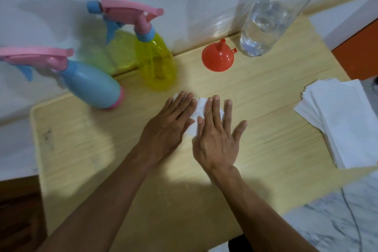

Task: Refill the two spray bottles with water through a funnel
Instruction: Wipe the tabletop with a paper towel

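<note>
Two spray bottles stand at the back left of the desk (266, 112), both with their pink trigger heads screwed on: the blue spray bottle (90, 86) nearer the left edge, the yellow translucent spray bottle (156, 61) close to the wall. Between the yellow one and the tall clear water bottle (266, 24), partly filled, sits the orange funnel (217, 57), mouth down and spout up, apart from both. A stack of white paper towels (343, 118) lies at the right edge.

Both hands lie flat, fingers straight and spread, on a single white paper towel (196, 116) in the middle of the desk; the left hand (169, 125) and right hand (216, 135) press it down side by side, gripping nothing.

As a judgement, the spray bottles are thin, light plastic that will tip easily when empty, so each is best held round the body while the collar under the trigger head is twisted off. The funnel is stiff and very light; take it by the rim or its small side tab, and steady it in the neck while pouring. The water bottle looks heaviest and soft-walled, likely slippery if wet, so grasp it low round the middle without squeezing.
</note>
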